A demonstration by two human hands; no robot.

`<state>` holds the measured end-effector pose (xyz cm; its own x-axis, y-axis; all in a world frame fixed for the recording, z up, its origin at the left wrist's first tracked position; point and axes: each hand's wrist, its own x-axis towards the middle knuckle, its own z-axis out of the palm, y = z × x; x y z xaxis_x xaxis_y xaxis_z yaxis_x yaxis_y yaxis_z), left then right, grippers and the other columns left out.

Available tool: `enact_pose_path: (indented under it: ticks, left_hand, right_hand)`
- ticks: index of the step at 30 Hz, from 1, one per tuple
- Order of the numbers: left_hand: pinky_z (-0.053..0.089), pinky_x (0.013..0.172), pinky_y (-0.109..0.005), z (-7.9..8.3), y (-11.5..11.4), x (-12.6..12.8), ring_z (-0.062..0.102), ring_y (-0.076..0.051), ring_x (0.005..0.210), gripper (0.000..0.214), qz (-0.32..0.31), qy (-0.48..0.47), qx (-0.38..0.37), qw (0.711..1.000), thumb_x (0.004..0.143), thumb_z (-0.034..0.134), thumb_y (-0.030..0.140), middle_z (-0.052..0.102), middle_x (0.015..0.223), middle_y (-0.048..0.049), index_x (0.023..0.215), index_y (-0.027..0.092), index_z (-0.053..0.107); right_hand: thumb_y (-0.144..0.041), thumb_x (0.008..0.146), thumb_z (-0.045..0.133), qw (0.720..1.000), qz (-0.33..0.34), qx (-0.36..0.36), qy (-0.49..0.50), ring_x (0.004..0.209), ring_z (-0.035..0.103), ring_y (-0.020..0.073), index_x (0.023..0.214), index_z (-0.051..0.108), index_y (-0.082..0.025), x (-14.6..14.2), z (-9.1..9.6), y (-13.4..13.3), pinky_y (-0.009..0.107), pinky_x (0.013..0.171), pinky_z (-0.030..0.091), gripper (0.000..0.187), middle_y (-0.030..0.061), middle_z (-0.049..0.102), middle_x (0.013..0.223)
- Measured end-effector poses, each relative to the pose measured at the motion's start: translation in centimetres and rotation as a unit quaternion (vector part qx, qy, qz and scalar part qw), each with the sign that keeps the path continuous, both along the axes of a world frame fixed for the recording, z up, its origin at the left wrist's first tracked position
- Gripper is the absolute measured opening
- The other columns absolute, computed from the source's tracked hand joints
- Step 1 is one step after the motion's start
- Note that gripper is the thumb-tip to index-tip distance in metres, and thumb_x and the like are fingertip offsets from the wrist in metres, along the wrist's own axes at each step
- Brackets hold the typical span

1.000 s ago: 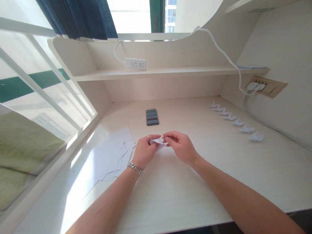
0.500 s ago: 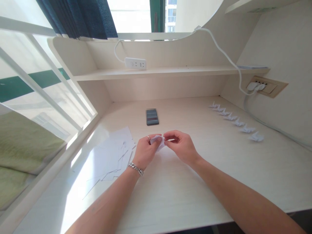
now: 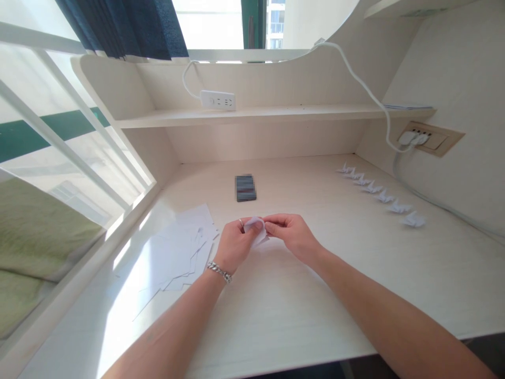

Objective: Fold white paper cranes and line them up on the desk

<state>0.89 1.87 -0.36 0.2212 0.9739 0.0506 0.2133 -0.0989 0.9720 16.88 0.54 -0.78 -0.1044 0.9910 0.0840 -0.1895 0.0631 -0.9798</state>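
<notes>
A small folded piece of white paper (image 3: 259, 239) is held up just above the desk between my two hands. My left hand (image 3: 235, 239) grips it, thumb on the near face and fingers behind. With thumb and index finger together, my right hand (image 3: 294, 234) pinches the paper's right edge. The fingertips hide part of the folds. To the left of my left hand lies a loose pile of white paper sheets (image 3: 169, 258). Several folded paper cranes (image 3: 384, 197) stand in a slanting row at the right of the desk.
Beyond my hands a dark phone (image 3: 245, 188) lies on the desk (image 3: 315, 316). A power strip (image 3: 218, 100) sits on the shelf (image 3: 276, 113). Its white cable (image 3: 355, 79) hangs at the right, near a wall socket (image 3: 436, 139). White bars (image 3: 67, 116) border the left side.
My right thumb and index finger have closed together on the paper's right edge. The paper's upper edge now looks more curved. My left hand keeps its grip.
</notes>
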Motion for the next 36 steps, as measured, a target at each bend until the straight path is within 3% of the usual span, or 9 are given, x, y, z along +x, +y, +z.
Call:
enact_pose_path:
  ticks: [7, 12, 16, 22, 26, 32, 36]
  left_hand:
    - [0.044, 0.064, -0.023, 0.4, -0.2, 0.1, 0.062, -0.017, 0.073, 0.042, -0.013, -0.008, -0.002, 1.000, 0.080, 0.062, 0.051, 0.074, 0.081, -0.0043, 0.094, 0.014, 0.075]
    - [0.047, 0.066, -0.024, 0.8, -0.4, 0.2, 0.065, -0.019, 0.078, 0.041, -0.019, -0.006, 0.007, 1.000, 0.080, 0.061, 0.050, 0.076, 0.088, -0.0056, 0.097, 0.015, 0.076]
    - [0.048, 0.066, -0.024, 1.0, -0.5, 0.3, 0.066, -0.019, 0.076, 0.036, -0.018, -0.001, 0.013, 1.000, 0.081, 0.060, 0.044, 0.076, 0.084, -0.0046, 0.096, 0.016, 0.076]
    - [0.046, 0.065, -0.022, 1.0, -0.5, 0.3, 0.063, -0.016, 0.072, 0.024, -0.034, 0.042, 0.048, 0.997, 0.080, 0.056, 0.029, 0.073, 0.077, -0.0010, 0.088, 0.017, 0.076]
    - [0.044, 0.063, -0.021, 0.9, -0.6, 0.4, 0.058, -0.013, 0.068, 0.021, -0.066, 0.007, 0.055, 0.996, 0.082, 0.056, 0.028, 0.069, 0.072, -0.0001, 0.082, 0.017, 0.074]
    - [0.050, 0.073, -0.026, 0.6, -0.7, 0.5, 0.059, -0.014, 0.076, 0.022, -0.073, -0.093, -0.019, 0.993, 0.080, 0.060, 0.028, 0.068, 0.084, -0.0031, 0.095, 0.016, 0.071]
    - [0.049, 0.071, -0.025, 0.9, -0.8, 0.5, 0.059, -0.014, 0.075, 0.022, -0.079, -0.079, -0.017, 0.994, 0.078, 0.068, 0.032, 0.067, 0.081, -0.0037, 0.090, 0.015, 0.070]
  right_hand:
    - [-0.038, 0.065, 0.081, 0.999, -0.006, -0.002, -0.033, 0.080, 0.067, 0.0194, 0.093, 0.078, -0.018, 0.2, -0.2, 0.0, 0.037, 0.081, 0.052, 0.034, 0.0065, 0.076, 0.087]
    - [-0.034, 0.069, 0.079, 0.998, 0.005, 0.025, -0.051, 0.082, 0.066, 0.0183, 0.099, 0.077, -0.019, 0.3, -0.3, 0.0, 0.035, 0.079, 0.052, 0.033, 0.0066, 0.075, 0.090]
    - [-0.034, 0.077, 0.071, 0.992, 0.020, 0.049, -0.115, 0.068, 0.060, 0.0135, 0.108, 0.075, -0.021, 0.4, -0.1, -0.3, 0.030, 0.067, 0.049, 0.033, 0.0021, 0.071, 0.076]
    - [-0.036, 0.084, 0.062, 0.976, -0.057, 0.087, -0.190, 0.078, 0.064, 0.0180, 0.105, 0.076, -0.026, -0.2, 0.1, -0.8, 0.030, 0.068, 0.051, 0.028, 0.0035, 0.075, 0.090]
    - [-0.034, 0.086, 0.060, 0.961, -0.110, 0.105, -0.231, 0.084, 0.066, 0.0201, 0.104, 0.077, -0.026, -0.4, 0.1, -0.8, 0.032, 0.074, 0.052, 0.026, 0.0035, 0.076, 0.096]
    - [-0.028, 0.089, 0.056, 0.932, -0.156, 0.156, -0.288, 0.087, 0.068, 0.0200, 0.101, 0.077, -0.027, -0.4, 0.2, -1.0, 0.032, 0.080, 0.051, 0.024, 0.0031, 0.076, 0.097]
    - [-0.025, 0.089, 0.056, 0.928, -0.166, 0.163, -0.291, 0.090, 0.068, 0.0203, 0.101, 0.076, -0.026, -0.5, 0.3, -1.2, 0.033, 0.081, 0.051, 0.024, 0.0035, 0.076, 0.100]
